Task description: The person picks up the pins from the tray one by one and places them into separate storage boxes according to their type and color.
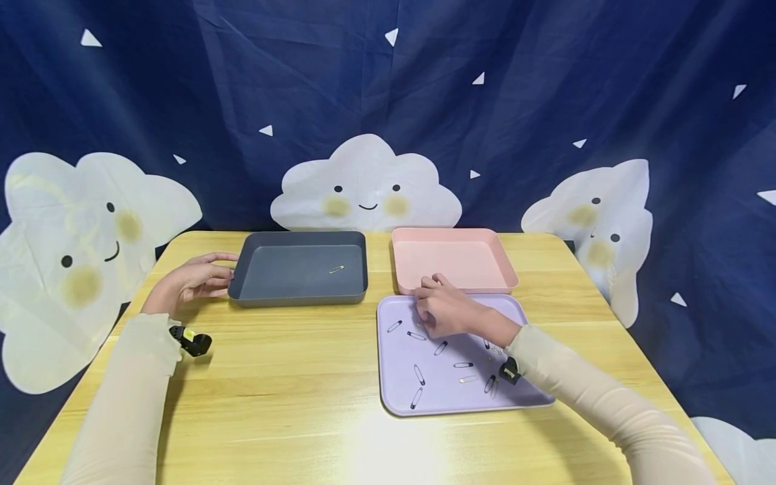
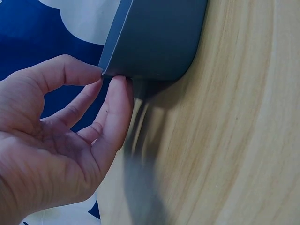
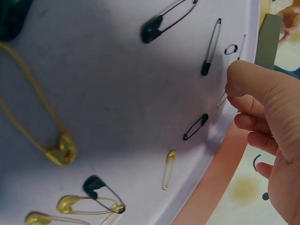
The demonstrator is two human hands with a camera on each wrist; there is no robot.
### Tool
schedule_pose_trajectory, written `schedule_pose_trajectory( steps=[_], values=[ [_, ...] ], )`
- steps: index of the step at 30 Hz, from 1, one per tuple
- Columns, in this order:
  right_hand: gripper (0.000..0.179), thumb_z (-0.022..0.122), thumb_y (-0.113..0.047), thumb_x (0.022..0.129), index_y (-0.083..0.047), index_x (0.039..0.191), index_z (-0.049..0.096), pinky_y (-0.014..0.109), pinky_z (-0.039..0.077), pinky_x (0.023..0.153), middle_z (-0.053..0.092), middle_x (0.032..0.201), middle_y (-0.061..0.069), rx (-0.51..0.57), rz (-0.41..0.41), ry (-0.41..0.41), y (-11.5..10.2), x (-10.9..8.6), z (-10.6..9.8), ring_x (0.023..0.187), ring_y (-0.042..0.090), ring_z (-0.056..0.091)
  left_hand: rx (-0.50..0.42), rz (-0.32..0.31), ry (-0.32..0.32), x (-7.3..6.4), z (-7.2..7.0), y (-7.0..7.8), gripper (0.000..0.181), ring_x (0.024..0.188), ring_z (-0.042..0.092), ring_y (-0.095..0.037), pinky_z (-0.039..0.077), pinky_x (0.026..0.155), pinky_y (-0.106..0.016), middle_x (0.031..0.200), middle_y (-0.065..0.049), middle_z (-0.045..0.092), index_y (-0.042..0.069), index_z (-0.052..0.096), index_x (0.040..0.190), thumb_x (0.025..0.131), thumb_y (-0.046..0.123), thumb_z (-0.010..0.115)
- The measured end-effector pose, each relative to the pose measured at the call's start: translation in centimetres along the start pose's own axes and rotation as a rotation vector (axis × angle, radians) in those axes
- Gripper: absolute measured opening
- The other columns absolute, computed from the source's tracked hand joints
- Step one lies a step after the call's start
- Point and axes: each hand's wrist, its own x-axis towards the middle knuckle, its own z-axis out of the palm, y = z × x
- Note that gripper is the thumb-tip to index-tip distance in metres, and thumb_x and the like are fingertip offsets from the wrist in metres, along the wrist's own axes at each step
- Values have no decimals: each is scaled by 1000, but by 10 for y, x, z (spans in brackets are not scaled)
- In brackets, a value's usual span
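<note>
My left hand (image 1: 203,277) holds the left end of a dark grey tray (image 1: 297,300); in the left wrist view, its thumb and fingertips meet the tray's rim and outer wall. One gold safety pin (image 1: 336,269) lies inside that tray. Over the far left part of a lavender tray (image 1: 418,407) is my right hand (image 1: 445,310), fingers curled. In the right wrist view, a small gold safety pin (image 3: 219,104) sticks out from its pinched fingertips, partly hidden by them. Several black safety pins (image 1: 419,374) and gold safety pins (image 1: 468,379) are scattered on the lavender tray.
A pink tray (image 1: 451,252) stands behind the lavender one, close to its far edge. All three trays rest on a light wooden table (image 1: 273,404). Behind the table hangs a dark blue curtain (image 1: 327,81) with white clouds.
</note>
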Motion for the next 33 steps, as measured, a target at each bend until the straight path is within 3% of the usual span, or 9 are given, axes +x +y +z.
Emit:
schedule_pose_trajectory(
  steps=[11,21,33],
  values=[
    [19,77,-20,66,-21,64,58,43,35,88,53,80,-6,-24,1,100,1,10,-11,86,19,43,-29,17,-31,1,-6,-3,65,92,72,-6,61,84,-29,100,13,70,10,24,157,101,7,56],
    [12,78,-17,68,-21,73,68,45,34,90,56,83,-6,31,30,161,-1,29,-29,88,19,42,-86,45,-58,-1,-4,-6,60,97,71,-5,60,86,-27,104,16,70,19,34,151,99,8,62],
    [10,77,-13,69,-18,70,68,45,32,87,59,85,-3,98,32,245,-4,63,-49,86,21,41,-68,67,-74,1,-9,-7,70,97,71,-7,60,87,-29,105,13,70,8,24,157,98,5,62]
  ],
)
